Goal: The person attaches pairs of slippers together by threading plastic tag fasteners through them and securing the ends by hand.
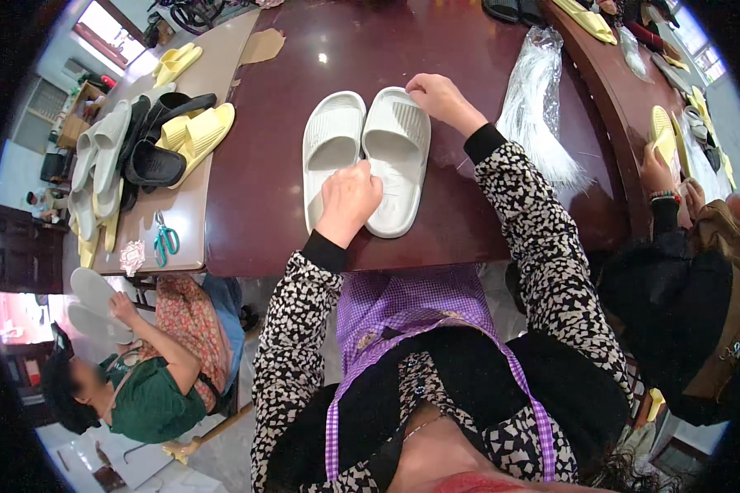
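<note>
**White slides, side by side on dark wood**

White foam slippers (366, 156) lie as a pair, touching, on the glossy maroon tabletop (263, 214). The left hand (349, 200) rests on their heel ends, fingers curled together over the inner edges; the right hand (437, 97) presses the toe of the right-hand slipper, fingers bent down onto it.

Around them: a bundle of clear plastic bags (538, 99) just right of the right forearm, a pale side table (191, 222) to the left carrying a heap of yellow, grey and black slippers (152, 135) and teal scissors (165, 239). A seated person in green (144, 398) holds a grey sole at lower left — another person's hand (658, 172) holds a yellow slipper at right.
</note>
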A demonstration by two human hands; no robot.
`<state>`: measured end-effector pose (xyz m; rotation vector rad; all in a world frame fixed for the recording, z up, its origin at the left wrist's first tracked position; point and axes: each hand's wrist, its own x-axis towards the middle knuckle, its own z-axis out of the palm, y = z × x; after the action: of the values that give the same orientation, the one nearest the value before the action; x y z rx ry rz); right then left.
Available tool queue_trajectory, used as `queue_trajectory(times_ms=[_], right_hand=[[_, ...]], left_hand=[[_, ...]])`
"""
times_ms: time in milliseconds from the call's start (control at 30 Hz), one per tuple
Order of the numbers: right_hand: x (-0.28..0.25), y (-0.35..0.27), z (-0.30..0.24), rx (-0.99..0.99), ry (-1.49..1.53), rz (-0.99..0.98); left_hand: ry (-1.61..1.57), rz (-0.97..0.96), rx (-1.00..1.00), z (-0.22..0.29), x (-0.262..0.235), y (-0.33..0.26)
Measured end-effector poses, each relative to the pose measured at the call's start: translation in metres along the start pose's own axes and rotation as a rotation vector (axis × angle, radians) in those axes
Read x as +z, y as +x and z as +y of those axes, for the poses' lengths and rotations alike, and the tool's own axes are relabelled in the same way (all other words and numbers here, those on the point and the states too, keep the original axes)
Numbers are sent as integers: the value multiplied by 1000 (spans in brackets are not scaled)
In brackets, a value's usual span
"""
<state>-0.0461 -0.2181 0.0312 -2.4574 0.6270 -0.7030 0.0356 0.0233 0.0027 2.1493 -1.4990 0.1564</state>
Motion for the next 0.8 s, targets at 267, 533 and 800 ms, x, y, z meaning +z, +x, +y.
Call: queue_trajectory(times_ms=[267, 533, 800], right_hand=[[19, 33, -7, 16, -118, -156], [40, 55, 7, -71, -350, -235], [41, 55, -1, -16, -84, -158]], left_hand=[[-33, 19, 137, -19, 2, 19], [-139, 62, 284, -32, -1, 22], [-190, 176, 307, -36, 6, 15]])
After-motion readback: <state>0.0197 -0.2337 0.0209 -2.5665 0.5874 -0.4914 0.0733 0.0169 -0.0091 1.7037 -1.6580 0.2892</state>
